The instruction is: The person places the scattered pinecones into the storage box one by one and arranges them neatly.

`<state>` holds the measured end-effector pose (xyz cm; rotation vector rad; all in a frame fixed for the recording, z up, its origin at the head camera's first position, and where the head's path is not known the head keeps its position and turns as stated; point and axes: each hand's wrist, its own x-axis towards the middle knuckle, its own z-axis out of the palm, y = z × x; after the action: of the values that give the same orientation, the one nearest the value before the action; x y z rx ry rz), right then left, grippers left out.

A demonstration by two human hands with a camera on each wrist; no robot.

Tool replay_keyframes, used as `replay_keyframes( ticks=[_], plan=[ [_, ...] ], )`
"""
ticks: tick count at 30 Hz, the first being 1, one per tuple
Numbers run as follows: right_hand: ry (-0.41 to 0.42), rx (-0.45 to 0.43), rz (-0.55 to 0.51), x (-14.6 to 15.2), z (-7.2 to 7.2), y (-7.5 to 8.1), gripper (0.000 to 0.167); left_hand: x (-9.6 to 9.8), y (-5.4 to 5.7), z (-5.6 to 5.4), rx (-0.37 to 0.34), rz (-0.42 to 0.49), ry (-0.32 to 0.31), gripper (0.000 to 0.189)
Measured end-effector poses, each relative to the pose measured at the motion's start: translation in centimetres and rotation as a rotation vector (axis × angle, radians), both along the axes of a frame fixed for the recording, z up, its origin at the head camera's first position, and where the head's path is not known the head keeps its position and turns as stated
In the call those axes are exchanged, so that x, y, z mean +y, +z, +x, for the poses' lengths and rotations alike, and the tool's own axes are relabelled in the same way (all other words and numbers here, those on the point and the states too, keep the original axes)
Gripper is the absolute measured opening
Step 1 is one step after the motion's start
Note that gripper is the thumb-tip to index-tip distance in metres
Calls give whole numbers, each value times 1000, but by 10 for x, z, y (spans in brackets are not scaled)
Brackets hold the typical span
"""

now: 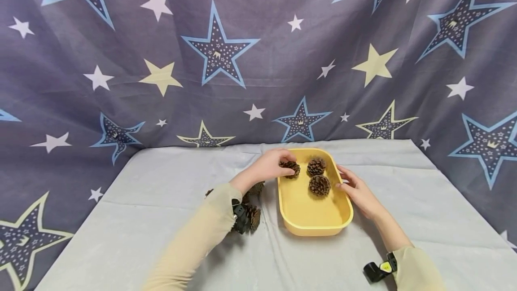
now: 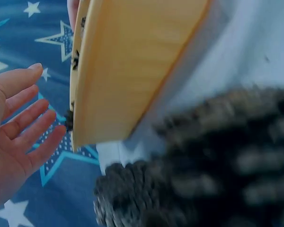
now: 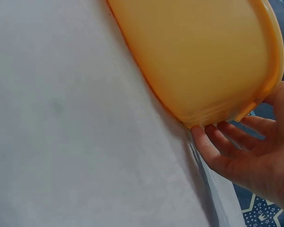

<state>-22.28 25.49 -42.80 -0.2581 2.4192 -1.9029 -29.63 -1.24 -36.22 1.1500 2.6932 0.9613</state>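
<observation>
Where the left hand [image 1: 269, 165] reaches: over one side wall of the yellow tray [image 1: 304, 212], its thumb and fingers apart.
Cone at its fingertips: a single pine cone [image 1: 292, 172], inside the tray; whether the fingers touch it cannot be told.
Right hand [image 1: 361, 199]: clamped on the tray's opposite wall, thumb at the rim, fingers along the outside.
Cones between the hands: two more pine cones [image 1: 319, 186], close together in the tray, nearer the right hand.
Loose cones: several [image 1: 253, 217] on the cloth-covered surface [image 1: 436, 210], under the left wrist and partly hidden by it.
Behind both hands: a dark star-patterned curtain [image 1: 266, 75].
</observation>
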Motion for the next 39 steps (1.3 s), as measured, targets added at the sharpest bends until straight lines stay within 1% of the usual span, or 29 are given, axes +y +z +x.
replay_keyframes(
  ticks=[4,9,14,19,22,27,30,34,39],
  plan=[
    [-2,0,2,0,0,1,62,-16,-2,0,-5,-10,33,34],
    [-3,9,2,1,1,1,61,-34,-2,-1,-7,-40,111,33],
    [-4,4,6,1,1,1,61,-49,-3,-3,16,-68,172,31],
    [2,0,5,1,1,2,61,-56,-9,-5,5,-96,222,31],
    [2,-2,8,1,1,2,61,-59,-12,-5,-2,-132,247,31],
    [-1,-8,12,1,0,2,61,-63,-15,-1,-62,-207,291,31],
    [-4,-10,14,1,0,2,60,-65,-18,0,-83,-238,294,30],
    [-3,-6,6,0,0,1,60,-68,-21,0,-105,-254,280,29],
    [-2,10,-1,0,0,-1,61,-70,-22,2,-145,-268,261,31]
  ],
)
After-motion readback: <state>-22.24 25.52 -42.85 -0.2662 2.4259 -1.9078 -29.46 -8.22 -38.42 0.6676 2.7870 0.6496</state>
